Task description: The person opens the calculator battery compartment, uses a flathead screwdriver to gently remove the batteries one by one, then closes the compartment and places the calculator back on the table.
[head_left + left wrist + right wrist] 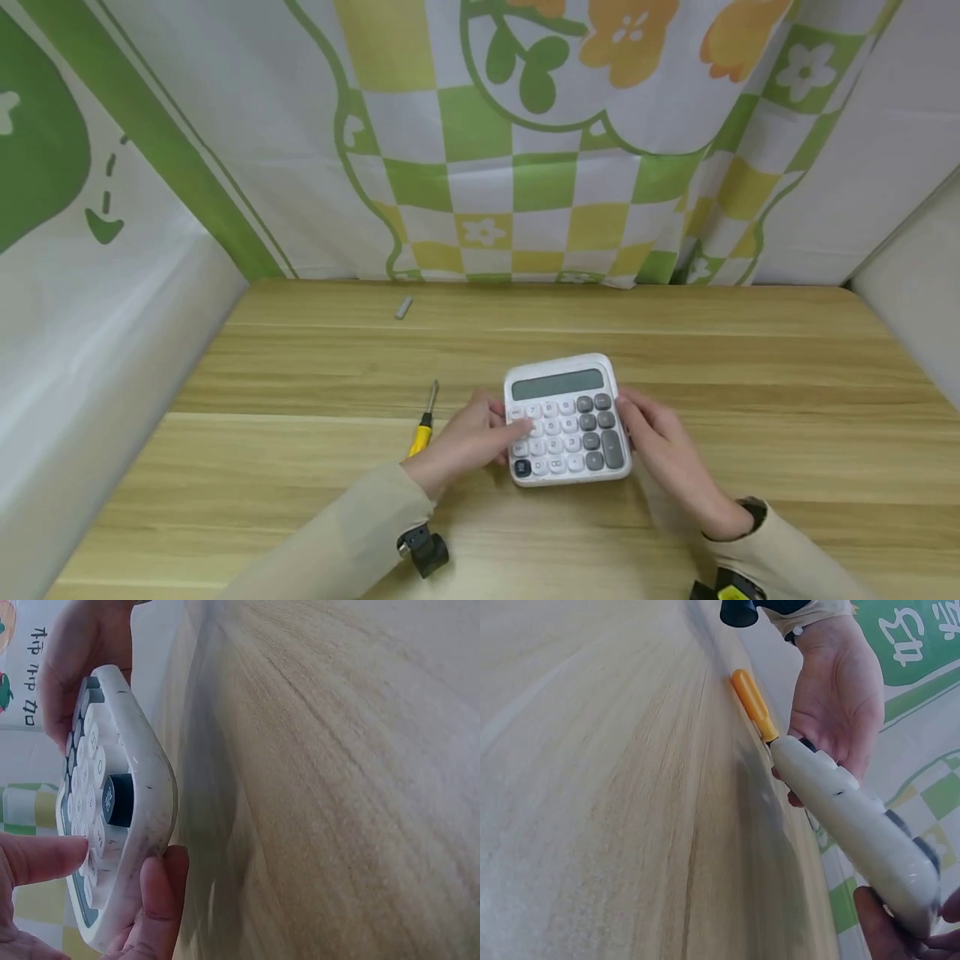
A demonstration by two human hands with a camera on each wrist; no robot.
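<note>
Both hands hold a white calculator (564, 421) with white and grey keys and one dark key, lifted just above the wooden table. My left hand (476, 433) grips its left side, the thumb lying over the keys and the fingers beneath, as the left wrist view also shows on the calculator (139, 795). At the right edge, my right hand (663, 446) holds it with the thumb along the side; its other fingers are mostly hidden underneath. In the right wrist view the calculator (855, 832) appears edge-on and tilted.
A screwdriver with a yellow handle (422, 437) lies on the table (300, 467) beside my left hand. Farther back is a small grey stick-like piece (404, 307). A patterned green, yellow and white cloth (540, 183) hangs behind the table's far edge.
</note>
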